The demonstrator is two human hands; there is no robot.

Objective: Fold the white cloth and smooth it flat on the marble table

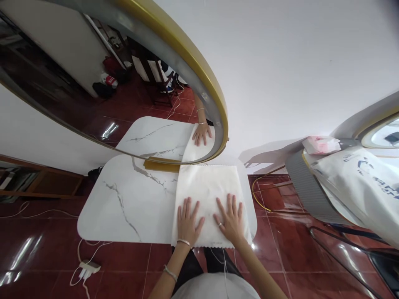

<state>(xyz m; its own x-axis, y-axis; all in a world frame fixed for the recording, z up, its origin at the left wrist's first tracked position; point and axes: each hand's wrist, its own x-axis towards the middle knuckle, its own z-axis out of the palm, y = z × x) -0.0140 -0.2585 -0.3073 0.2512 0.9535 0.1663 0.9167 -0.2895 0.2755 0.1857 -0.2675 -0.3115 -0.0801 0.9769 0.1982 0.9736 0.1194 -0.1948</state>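
A white cloth (208, 182) with zigzag-cut edges lies flat over the right part of a white marble-patterned table (124, 199). Its near edge reaches the table's front edge. My left hand (188, 222) rests palm down on the left half of the cloth, fingers spread. On the right half, my right hand (230, 218) also lies flat with its fingers apart and a ring on one finger. Neither hand grips anything. Bare cloth shows between the two hands and beyond the fingertips.
A gold-framed round mirror (222, 108) leans over the table's back, reflecting a hand and the room. To the right, a grey ribbed cabinet (311, 191) carries a white bag (364, 178) and a tissue pack (321, 144). A power strip (89, 267) with cables lies on the red tiled floor.
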